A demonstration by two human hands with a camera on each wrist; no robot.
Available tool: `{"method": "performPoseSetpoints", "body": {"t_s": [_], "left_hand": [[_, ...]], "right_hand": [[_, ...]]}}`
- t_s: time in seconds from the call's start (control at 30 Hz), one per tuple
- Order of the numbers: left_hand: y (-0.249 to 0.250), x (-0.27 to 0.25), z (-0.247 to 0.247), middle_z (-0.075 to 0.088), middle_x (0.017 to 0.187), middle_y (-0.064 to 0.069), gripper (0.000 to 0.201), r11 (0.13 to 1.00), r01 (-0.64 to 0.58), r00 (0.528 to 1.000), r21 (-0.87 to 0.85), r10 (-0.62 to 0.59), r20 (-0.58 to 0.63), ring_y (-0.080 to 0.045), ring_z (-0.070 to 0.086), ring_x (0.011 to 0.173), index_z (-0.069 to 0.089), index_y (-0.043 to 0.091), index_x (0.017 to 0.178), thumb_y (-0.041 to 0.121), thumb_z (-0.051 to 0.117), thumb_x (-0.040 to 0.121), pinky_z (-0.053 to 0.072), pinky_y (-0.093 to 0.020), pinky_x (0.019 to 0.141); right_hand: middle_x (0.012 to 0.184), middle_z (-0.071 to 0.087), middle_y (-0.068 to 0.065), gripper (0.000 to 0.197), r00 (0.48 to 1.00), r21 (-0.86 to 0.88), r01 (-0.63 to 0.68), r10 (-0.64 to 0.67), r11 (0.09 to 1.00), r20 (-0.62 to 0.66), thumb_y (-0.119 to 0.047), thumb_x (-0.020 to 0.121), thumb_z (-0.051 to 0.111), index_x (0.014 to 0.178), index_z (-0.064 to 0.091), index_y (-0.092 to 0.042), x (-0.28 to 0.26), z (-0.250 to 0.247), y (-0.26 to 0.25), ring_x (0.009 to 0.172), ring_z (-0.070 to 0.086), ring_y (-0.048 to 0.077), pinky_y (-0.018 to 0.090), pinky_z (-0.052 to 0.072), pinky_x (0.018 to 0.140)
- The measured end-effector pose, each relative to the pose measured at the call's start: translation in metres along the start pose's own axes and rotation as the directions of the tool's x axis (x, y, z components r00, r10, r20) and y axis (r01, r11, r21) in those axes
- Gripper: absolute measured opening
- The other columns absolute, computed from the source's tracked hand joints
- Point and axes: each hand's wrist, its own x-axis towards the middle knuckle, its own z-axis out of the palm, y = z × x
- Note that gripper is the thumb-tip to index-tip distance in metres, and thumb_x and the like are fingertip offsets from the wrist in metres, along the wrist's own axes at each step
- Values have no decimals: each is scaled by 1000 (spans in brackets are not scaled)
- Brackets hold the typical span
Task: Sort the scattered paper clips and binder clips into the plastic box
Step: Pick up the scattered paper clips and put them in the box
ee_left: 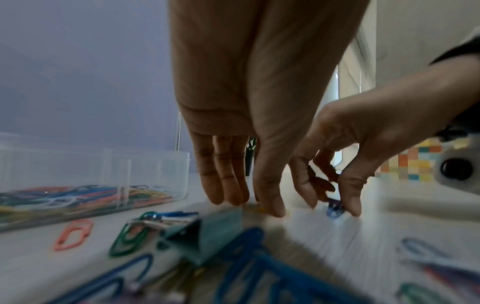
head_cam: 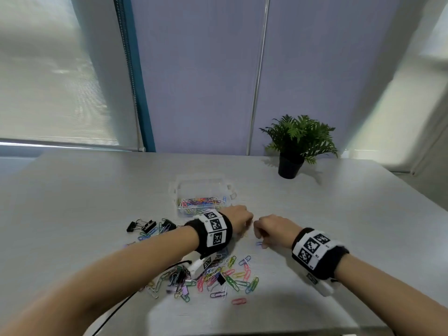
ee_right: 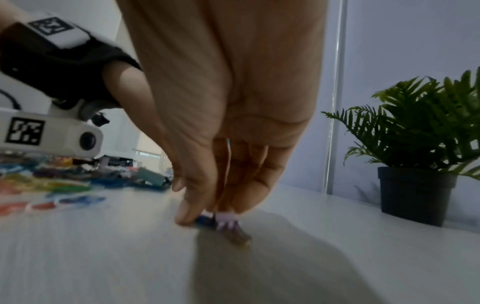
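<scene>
The clear plastic box (head_cam: pixel 228 190) holds several coloured paper clips and stands just beyond my left hand (head_cam: pixel 242 224). A loose pile of coloured paper clips (head_cam: pixel 218 277) with a few small binder clips lies under my left forearm. Black binder clips (head_cam: pixel 145 225) sit to the left. My left hand (ee_left: pixel 252 203) points straight fingers down, tips touching the table at a yellow paper clip (ee_left: pixel 255 208). My right hand (head_cam: pixel 260 236) pinches a blue paper clip (ee_left: pixel 333 209) against the table; in the right wrist view a lilac piece (ee_right: pixel 226 221) lies beside that blue paper clip (ee_right: pixel 203 221).
A potted fern (head_cam: pixel 298 141) stands at the back right of the grey table (head_cam: pixel 339 214). A teal binder clip (ee_left: pixel 207 232) lies close under my left wrist. A black cable (head_cam: pixel 116 311) runs off the front edge. Window blinds and a wall are behind the table.
</scene>
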Motion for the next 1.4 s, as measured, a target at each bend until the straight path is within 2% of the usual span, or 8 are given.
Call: {"method": "performPoseSetpoints", "body": {"t_s": [0.13, 0.3, 0.43, 0.67, 0.83, 1.0, 1.23, 1.4], "left_hand": [[4, 4, -1, 61, 108, -17, 17, 999, 17, 1000, 43, -17, -10, -34, 60, 99, 65, 8, 95, 6, 61, 79, 46, -34, 75], [-2, -6, -6, 66, 97, -14, 9, 998, -67, 998, 13, 67, -9, -30, 61, 93, 62, 8, 89, 9, 59, 81, 48, -35, 75], [-11, -34, -11, 67, 97, -13, 12, 985, -139, 990, -101, 138, -20, -24, 58, 87, 61, 4, 96, 5, 54, 85, 39, -28, 74], [-10, -54, 19, 54, 113, -16, 40, 994, -60, 993, -88, 68, 94, -29, 51, 104, 55, 7, 111, 23, 70, 78, 40, -36, 87], [1, -52, 27, 51, 112, -18, 30, 996, -22, 1000, -81, 23, 4, -34, 52, 103, 55, 5, 109, 19, 63, 84, 40, -38, 85], [11, -49, 25, 55, 114, -25, 23, 999, 43, 999, -29, -44, -30, -40, 55, 106, 53, -2, 108, 7, 51, 87, 44, -44, 84], [16, -47, 16, 58, 117, -21, 31, 995, 79, 997, -56, -79, 11, -35, 57, 108, 52, 1, 113, 8, 60, 83, 46, -37, 82], [18, -44, 16, 63, 111, -21, 25, 998, 53, 999, -29, -53, 10, -35, 60, 103, 62, 3, 105, 10, 61, 81, 49, -37, 83]], "right_hand": [[68, 62, -5, 20, 999, 35, 22, -21, 999, -33, -1, 71, 51, 63, 53, -20, -1, 6, 5, 65, 57, 13, 36, 50, 69], [75, 71, -2, 17, 993, 94, 110, -106, 989, -50, -8, 79, 54, 71, 56, -23, -6, 6, -3, 74, 64, 15, 31, 52, 70], [72, 58, -11, 12, 989, 263, 141, -149, 954, 11, -9, 83, 60, 93, 59, -16, -18, 7, -22, 78, 61, 14, 17, 43, 65], [106, 33, -5, 76, 966, 33, 172, -175, 985, 189, -37, 64, 80, 123, 37, -16, -24, 25, -34, 94, 36, 12, 35, 43, 85], [110, 47, 4, 51, 980, 98, 168, -177, 981, 90, -25, 70, 77, 108, 47, -11, -22, 26, -35, 91, 36, 12, 31, 38, 77], [74, 50, -12, 18, 994, 205, 105, -105, 973, -7, -12, 73, 71, 80, 57, -21, -17, 29, -35, 75, 49, 11, 30, 42, 71], [66, 53, -15, 14, 996, 180, 66, -52, 981, -79, -6, 81, 57, 85, 57, -19, -17, 31, -37, 74, 55, 11, 29, 47, 70], [86, 71, 4, 18, 995, 185, 17, 1, 983, -97, -3, 76, 52, 79, 64, -16, -15, 29, -44, 84, 63, 21, 33, 51, 75]]}}
